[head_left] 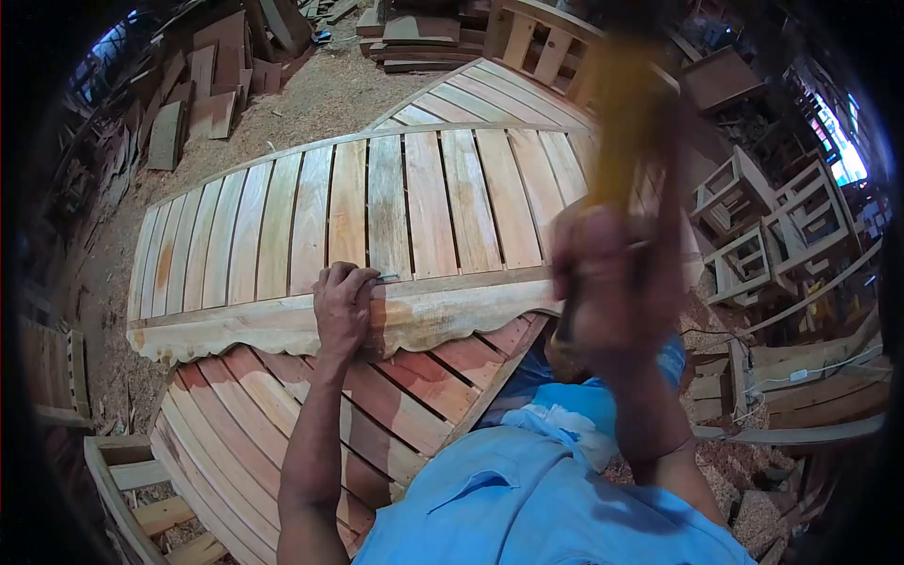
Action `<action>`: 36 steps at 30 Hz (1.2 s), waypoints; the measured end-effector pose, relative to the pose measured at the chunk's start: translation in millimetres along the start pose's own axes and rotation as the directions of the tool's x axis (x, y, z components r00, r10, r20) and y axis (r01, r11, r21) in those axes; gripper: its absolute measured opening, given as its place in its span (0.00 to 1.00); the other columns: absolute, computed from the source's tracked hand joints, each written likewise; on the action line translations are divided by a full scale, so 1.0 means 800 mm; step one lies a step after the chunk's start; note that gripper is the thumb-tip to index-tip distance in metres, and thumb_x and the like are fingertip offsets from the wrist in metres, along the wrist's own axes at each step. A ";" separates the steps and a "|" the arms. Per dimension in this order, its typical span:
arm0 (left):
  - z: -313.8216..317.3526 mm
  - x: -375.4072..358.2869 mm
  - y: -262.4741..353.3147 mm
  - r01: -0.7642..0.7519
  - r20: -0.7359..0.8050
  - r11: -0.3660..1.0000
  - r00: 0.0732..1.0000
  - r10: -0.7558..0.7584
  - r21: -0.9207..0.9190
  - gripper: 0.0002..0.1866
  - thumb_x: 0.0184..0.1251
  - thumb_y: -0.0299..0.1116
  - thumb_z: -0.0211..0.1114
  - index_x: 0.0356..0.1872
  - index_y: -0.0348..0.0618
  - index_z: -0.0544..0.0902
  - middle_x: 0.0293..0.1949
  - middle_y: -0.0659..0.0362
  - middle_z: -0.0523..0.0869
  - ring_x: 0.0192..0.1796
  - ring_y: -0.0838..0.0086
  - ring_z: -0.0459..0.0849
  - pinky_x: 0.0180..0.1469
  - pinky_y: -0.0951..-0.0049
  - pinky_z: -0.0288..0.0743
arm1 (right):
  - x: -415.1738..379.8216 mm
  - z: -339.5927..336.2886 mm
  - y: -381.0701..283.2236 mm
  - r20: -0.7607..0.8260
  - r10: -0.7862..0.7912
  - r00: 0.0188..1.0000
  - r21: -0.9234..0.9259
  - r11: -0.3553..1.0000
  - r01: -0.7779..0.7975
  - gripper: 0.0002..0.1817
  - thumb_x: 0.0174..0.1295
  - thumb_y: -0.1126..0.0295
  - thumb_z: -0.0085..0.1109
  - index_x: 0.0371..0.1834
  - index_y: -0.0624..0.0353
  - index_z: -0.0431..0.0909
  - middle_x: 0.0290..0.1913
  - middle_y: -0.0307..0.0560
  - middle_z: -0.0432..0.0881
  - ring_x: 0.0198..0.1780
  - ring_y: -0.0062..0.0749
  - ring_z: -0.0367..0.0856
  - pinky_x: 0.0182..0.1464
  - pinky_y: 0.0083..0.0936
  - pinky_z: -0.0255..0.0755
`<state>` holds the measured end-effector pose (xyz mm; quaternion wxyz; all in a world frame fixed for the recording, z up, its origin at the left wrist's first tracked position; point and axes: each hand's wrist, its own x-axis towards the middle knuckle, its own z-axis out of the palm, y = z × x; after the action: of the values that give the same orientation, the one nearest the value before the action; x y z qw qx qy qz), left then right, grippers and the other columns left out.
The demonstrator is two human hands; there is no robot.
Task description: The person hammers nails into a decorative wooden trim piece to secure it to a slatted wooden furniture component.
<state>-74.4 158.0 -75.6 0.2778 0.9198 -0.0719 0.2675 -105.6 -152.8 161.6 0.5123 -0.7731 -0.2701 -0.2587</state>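
My left hand (pixel 342 303) rests on the scalloped edge rail of a slatted wooden panel (pixel 386 202), its fingers closed in a pinch. A thin, short metal piece that looks like a nail (pixel 388 277) pokes out beside the fingertips, near the lower ends of the slats. My right hand (pixel 612 278) is raised over the right part of the panel and smeared by motion. It grips a hammer with a yellow handle (pixel 626 122); the hammer's head is a dark blur at the top edge.
A second slatted panel (pixel 282 414) lies below, nearest my body, and another (pixel 490 94) behind. Wooden stool-like frames (pixel 777 226) stand at right. Boards are stacked (pixel 414 42) at the back and lean (pixel 202 85) at back left. Sawdust covers the ground (pixel 292 104).
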 end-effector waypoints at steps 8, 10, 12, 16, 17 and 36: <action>-0.002 0.002 0.003 0.011 0.034 1.000 0.999 -0.012 0.020 0.09 0.72 0.32 0.74 0.49 0.53 0.94 0.47 0.60 0.88 0.55 0.59 0.84 0.60 0.55 0.76 | 0.036 -0.030 -0.019 -0.454 -0.157 0.877 0.134 0.961 0.241 0.37 0.83 0.67 0.58 0.91 0.55 0.56 0.37 0.61 0.87 0.29 0.51 0.84 0.35 0.46 0.81; -0.002 0.003 0.004 0.019 0.035 1.000 0.999 -0.020 0.014 0.09 0.71 0.31 0.74 0.49 0.53 0.94 0.47 0.60 0.88 0.55 0.59 0.84 0.61 0.55 0.76 | -0.018 -0.001 0.039 -0.320 -0.097 0.942 0.044 0.992 0.117 0.36 0.84 0.66 0.57 0.90 0.58 0.57 0.36 0.62 0.86 0.29 0.53 0.84 0.34 0.47 0.80; -0.003 0.000 0.005 0.020 0.040 1.000 0.999 -0.021 0.014 0.10 0.70 0.30 0.74 0.49 0.53 0.94 0.46 0.59 0.88 0.55 0.58 0.84 0.61 0.55 0.76 | -0.100 0.040 0.119 0.038 0.044 0.998 -0.318 0.948 -0.030 0.35 0.84 0.65 0.57 0.89 0.61 0.58 0.35 0.63 0.85 0.28 0.54 0.83 0.34 0.48 0.80; -0.003 0.001 0.000 -0.013 0.039 1.000 0.999 0.012 0.015 0.10 0.69 0.29 0.74 0.48 0.51 0.94 0.46 0.58 0.87 0.55 0.58 0.85 0.61 0.54 0.76 | -0.146 0.099 0.130 0.487 0.468 0.737 -0.266 0.884 -0.385 0.44 0.83 0.69 0.59 0.96 0.46 0.47 0.51 0.74 0.90 0.49 0.70 0.92 0.51 0.55 0.83; 0.001 0.004 0.000 -0.010 0.016 1.000 1.000 0.010 0.008 0.10 0.69 0.28 0.74 0.48 0.51 0.94 0.45 0.58 0.87 0.55 0.58 0.85 0.61 0.54 0.76 | -0.133 0.095 0.137 0.419 0.343 0.841 -0.235 0.935 -0.265 0.44 0.83 0.69 0.59 0.96 0.46 0.47 0.48 0.70 0.91 0.46 0.65 0.93 0.49 0.53 0.83; -0.003 0.005 0.010 -0.006 0.000 1.000 1.000 0.006 -0.003 0.09 0.70 0.27 0.73 0.47 0.51 0.94 0.45 0.58 0.87 0.54 0.57 0.83 0.59 0.55 0.75 | -0.160 0.092 0.132 0.392 0.213 0.895 -0.303 0.948 -0.093 0.39 0.81 0.69 0.62 0.91 0.56 0.56 0.32 0.64 0.85 0.30 0.63 0.86 0.34 0.48 0.79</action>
<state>-74.1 152.2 -68.0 0.2781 0.9192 -0.0752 0.2683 -116.5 -138.9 -19.1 0.3479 -0.8934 -0.2730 -0.0800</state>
